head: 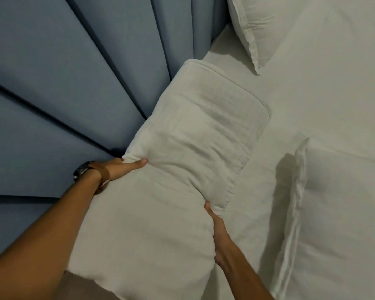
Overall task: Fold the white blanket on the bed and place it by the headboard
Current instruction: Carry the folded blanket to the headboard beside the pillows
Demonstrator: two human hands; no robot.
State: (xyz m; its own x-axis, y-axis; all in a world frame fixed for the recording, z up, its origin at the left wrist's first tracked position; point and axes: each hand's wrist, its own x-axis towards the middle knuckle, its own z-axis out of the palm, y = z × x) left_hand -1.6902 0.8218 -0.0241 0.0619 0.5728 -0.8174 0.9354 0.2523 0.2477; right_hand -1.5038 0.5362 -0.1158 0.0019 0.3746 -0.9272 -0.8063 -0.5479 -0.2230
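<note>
Though already folded into a thick bundle, blanket (pixel 182 161) not yet let go: pressed lengthwise against the padded blue headboard (pixel 59 87), lying on the bed (pixel 279 118) along a line from 7 o'clock to 1 o'clock of the view. Held from both long sides, probably to keep the layers from springing open while being pushed snug against the panels.

Left hand (pixel 119 169) at 9 o'clock of the bundle, wedged between blanket and headboard, grip clamped on a corner of cloth, thumb on top, other fingers hidden behind the fold. Watch (pixel 82 169) with a brown strap on that wrist; dial too dark to read.

Right hand (pixel 219 232) at 5 o'clock of the bundle, grip curled into the open side, thumb over the edge, fingers tucked under and out of sight; likely placed there to gather the loose layered edges and stop them fanning out.

One pillow (pixel 262 24) at 1 o'clock, near the bundle's far end but apart from it; another pillow (pixel 344 213) at 3 to 4 o'clock, well clear, leaving a strip of bare sheet beside the blanket.

Judged near the end: folding done, placing almost done, only release and a final pat left.

No brand, label or writing legible anywhere; no tag visible on blanket or pillows.
</note>
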